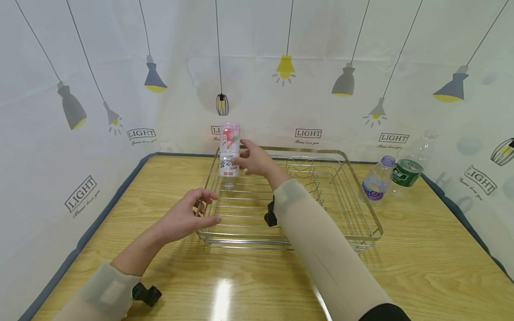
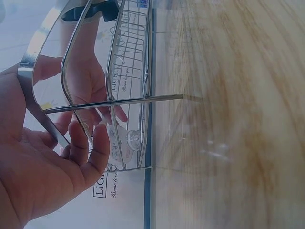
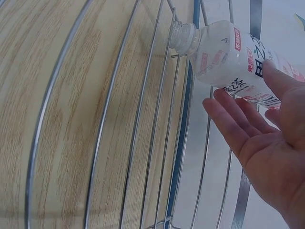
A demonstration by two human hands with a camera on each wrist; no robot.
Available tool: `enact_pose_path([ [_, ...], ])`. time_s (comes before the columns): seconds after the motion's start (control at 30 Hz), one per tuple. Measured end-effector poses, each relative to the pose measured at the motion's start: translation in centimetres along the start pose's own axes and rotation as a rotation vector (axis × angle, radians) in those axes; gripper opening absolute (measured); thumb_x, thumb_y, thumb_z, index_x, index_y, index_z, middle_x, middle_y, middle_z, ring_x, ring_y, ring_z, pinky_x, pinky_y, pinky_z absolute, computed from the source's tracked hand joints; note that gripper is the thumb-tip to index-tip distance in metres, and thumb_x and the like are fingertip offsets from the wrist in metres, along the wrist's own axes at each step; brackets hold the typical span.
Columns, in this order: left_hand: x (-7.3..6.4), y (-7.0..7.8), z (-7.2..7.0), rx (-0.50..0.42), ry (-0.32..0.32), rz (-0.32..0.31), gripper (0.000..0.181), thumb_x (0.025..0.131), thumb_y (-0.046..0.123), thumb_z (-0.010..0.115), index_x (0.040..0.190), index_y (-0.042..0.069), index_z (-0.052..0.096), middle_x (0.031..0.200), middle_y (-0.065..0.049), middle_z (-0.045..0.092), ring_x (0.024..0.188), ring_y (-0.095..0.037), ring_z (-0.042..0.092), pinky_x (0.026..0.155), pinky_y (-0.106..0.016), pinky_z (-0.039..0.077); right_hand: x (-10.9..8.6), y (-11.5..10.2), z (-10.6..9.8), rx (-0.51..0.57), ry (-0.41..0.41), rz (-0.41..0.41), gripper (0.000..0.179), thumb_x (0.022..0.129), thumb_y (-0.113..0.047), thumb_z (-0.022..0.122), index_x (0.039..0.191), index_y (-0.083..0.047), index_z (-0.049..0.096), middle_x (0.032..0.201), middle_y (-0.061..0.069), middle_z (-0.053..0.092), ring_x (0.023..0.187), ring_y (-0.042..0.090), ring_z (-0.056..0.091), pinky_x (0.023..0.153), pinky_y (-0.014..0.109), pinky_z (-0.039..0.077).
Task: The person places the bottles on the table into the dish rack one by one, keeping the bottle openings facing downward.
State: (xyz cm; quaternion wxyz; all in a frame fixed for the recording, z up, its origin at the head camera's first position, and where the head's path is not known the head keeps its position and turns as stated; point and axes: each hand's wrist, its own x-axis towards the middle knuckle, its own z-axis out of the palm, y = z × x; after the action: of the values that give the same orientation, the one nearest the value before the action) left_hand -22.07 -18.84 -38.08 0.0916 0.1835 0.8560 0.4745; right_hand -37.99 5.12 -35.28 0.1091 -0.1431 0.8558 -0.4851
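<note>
A clear plastic bottle with a pink and white peach label is upside down, its cap-end neck low among the wires at the back left of a metal wire dish rack. My right hand holds the bottle from the right, thumb in front and fingers behind. In the right wrist view, the bottle lies between thumb and fingers, its neck by the rack wires. My left hand is at the rack's left rim, fingers loosely bent and nothing in its grasp. Whether it touches the rim is unclear.
Two other bottles stand right of the rack: a small one with a purple label and a taller one with a green label. The wooden table ends at a patterned cloth backdrop. Wire dividers rise inside the rack.
</note>
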Motion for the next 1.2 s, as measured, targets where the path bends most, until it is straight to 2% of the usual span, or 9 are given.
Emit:
enact_pose_path([
  [0.33, 0.1, 0.1, 0.0, -0.003, -0.001, -0.003, 0.059, 0.097, 0.030, 0.085, 0.143, 0.009, 0.057, 0.140, -0.021, 0.051, 0.107, -0.028, 0.049, 0.076, -0.036, 0.047, -0.1, 0.0, -0.2, -0.001, -0.008, 0.018, 0.084, 0.108, -0.027, 0.073, 0.175, -0.016, 0.023, 0.149, 0.019, 0.064, 0.119, 0.034, 0.072, 0.098, 0.048, 0.065],
  [0.5, 0.2, 0.2, 0.0, -0.001, -0.003, -0.003, 0.058, 0.097, 0.030, 0.085, 0.143, 0.009, 0.057, 0.141, -0.021, 0.050, 0.107, -0.029, 0.050, 0.076, -0.035, 0.048, -0.1, 0.0, -0.4, 0.002, 0.011, 0.032, 0.085, 0.108, -0.030, 0.074, 0.176, -0.019, 0.023, 0.154, 0.017, 0.062, 0.126, 0.035, 0.070, 0.101, 0.050, 0.063],
  [0.63, 0.1, 0.2, 0.0, -0.002, -0.004, 0.002, 0.058, 0.097, 0.029, 0.084, 0.143, 0.008, 0.056, 0.141, -0.021, 0.050, 0.108, -0.029, 0.049, 0.077, -0.036, 0.048, -0.3, -0.5, -0.9, 0.016, 0.063, 0.035, 0.086, 0.107, -0.036, 0.075, 0.175, -0.022, 0.024, 0.163, 0.016, 0.055, 0.136, 0.035, 0.066, 0.105, 0.049, 0.062],
  [0.87, 0.0, -0.1, 0.0, 0.000, 0.007, 0.012, 0.059, 0.097, 0.029, 0.085, 0.144, 0.008, 0.056, 0.140, -0.021, 0.052, 0.107, -0.027, 0.049, 0.077, -0.036, 0.048, -1.3, -2.6, -2.1, 0.068, 0.185, -0.057, 0.081, 0.106, -0.039, 0.074, 0.173, -0.023, 0.031, 0.162, 0.015, 0.055, 0.136, 0.035, 0.065, 0.109, 0.049, 0.059],
  [1.0, -0.1, -0.1, 0.1, -0.006, 0.007, 0.015, 0.060, 0.097, 0.028, 0.085, 0.145, 0.007, 0.056, 0.140, -0.022, 0.052, 0.107, -0.028, 0.049, 0.077, -0.036, 0.048, -2.5, -4.0, -3.1, 0.107, 0.193, -0.123, 0.078, 0.107, -0.036, 0.074, 0.172, -0.021, 0.034, 0.159, 0.015, 0.056, 0.132, 0.037, 0.067, 0.110, 0.050, 0.059],
  [1.2, 0.0, -0.2, 0.0, -0.010, 0.008, 0.016, 0.059, 0.097, 0.028, 0.085, 0.144, 0.006, 0.056, 0.139, -0.022, 0.051, 0.106, -0.028, 0.049, 0.076, -0.036, 0.047, -5.3, -5.4, -5.8, 0.122, 0.198, -0.198, 0.070, 0.107, -0.036, 0.074, 0.168, -0.021, 0.042, 0.156, 0.010, 0.058, 0.132, 0.030, 0.066, 0.109, 0.047, 0.060],
])
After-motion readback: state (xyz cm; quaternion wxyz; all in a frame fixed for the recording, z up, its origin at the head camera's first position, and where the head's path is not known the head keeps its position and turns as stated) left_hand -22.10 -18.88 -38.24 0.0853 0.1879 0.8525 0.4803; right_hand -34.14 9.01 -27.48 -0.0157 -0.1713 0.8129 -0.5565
